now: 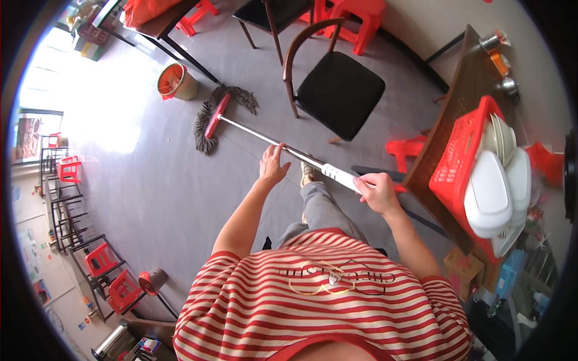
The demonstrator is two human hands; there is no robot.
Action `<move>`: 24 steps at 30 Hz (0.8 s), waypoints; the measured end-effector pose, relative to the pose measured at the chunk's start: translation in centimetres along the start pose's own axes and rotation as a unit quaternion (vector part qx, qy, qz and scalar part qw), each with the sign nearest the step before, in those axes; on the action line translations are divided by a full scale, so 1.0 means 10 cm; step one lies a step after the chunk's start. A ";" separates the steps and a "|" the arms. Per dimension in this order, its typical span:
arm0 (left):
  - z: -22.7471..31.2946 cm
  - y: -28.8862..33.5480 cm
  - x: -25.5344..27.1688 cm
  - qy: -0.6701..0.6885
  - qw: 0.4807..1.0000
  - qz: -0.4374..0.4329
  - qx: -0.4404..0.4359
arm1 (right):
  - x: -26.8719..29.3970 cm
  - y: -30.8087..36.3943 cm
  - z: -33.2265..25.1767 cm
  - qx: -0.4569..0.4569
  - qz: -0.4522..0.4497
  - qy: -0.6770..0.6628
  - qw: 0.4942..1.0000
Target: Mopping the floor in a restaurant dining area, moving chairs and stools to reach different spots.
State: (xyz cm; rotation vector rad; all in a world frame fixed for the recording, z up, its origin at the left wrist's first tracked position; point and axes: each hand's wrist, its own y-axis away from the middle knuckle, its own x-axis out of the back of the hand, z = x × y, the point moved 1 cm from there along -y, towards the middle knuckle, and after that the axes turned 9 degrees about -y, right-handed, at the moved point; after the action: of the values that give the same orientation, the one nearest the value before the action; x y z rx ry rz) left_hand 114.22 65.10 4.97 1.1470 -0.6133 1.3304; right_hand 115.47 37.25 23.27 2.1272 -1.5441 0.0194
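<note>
The smooth gray floor goes all around the left hand. Far to the left of that hand, bright white light shines on the floor, and red plastic stools sit farther back. Ahead of the right hand is a wooden armchair with a black seat. To that hand's right is a brown wooden table, with a pale wall behind.

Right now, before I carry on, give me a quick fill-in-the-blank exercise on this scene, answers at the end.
1. In the picture, the bin stands to the ____ of the mop head.
2. Of left and right, the ____ grip is closed around the white handle.
3. The seat of the chair nearest the mop head is coloured ____.
4. The basket holding white dishes is coloured ____.

Missing words: left; right; black; red.
</note>
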 end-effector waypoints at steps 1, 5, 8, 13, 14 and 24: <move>0.00 -0.11 0.00 0.019 1.000 0.014 -0.011 | 0.07 -0.10 -0.11 -0.008 -0.016 0.007 1.000; -0.14 -0.77 0.33 0.049 0.993 0.109 -0.020 | 0.24 -0.76 -0.90 0.019 -0.160 -0.046 0.986; -0.35 -1.43 0.87 0.038 0.991 0.126 0.032 | -0.10 -1.48 -1.14 -0.097 -0.192 -0.529 0.821; -0.74 -2.19 1.72 0.072 0.969 0.232 0.052 | -1.00 -3.26 -0.34 -0.041 -0.081 -0.132 0.987; -0.91 -2.34 1.80 0.072 0.965 0.248 0.043 | -1.21 -3.58 0.01 0.004 -0.034 -0.097 0.995; -1.42 -3.65 2.82 0.258 0.955 0.147 -0.025 | -1.79 -4.02 0.29 -0.050 0.165 -0.046 0.984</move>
State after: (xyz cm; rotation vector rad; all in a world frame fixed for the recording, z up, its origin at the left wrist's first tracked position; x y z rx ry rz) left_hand 150.91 95.05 14.07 0.6354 -0.4349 1.7780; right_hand 144.26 61.05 -0.27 1.7976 -1.8941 -0.0418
